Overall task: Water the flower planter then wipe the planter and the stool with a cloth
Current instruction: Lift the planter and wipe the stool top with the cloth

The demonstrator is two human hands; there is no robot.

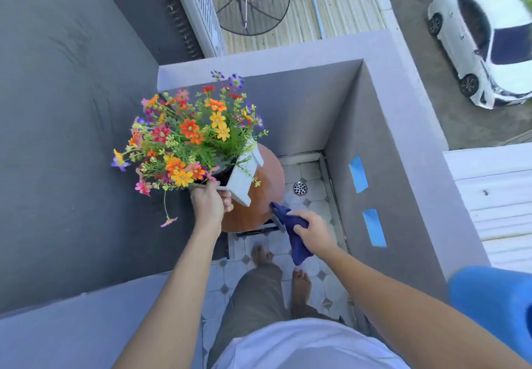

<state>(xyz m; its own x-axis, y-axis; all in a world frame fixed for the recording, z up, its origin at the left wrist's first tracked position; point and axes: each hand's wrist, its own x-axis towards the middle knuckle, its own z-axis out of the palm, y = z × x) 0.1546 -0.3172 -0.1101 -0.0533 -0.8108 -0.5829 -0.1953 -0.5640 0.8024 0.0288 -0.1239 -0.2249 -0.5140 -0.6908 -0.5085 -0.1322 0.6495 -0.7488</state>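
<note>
A white planter [246, 175] full of orange, yellow, red and purple flowers [184, 135] is tilted to the left over a round brown wooden stool [259, 210]. My left hand [208, 203] grips the planter's near left corner. My right hand [312, 229] is closed on a dark blue cloth [288, 224]. The cloth's front end touches the stool's near right edge, and its tail hangs down toward the floor. The stool's legs are mostly hidden beneath the seat.
Grey walls enclose this narrow balcony corner on the left, far side and right. A floor drain [300, 187] sits in the tiled floor behind the stool. Blue tape strips [359, 174] mark the right wall. A blue object [492, 302] stands at the right. My bare feet [300, 282] stand on the tiles.
</note>
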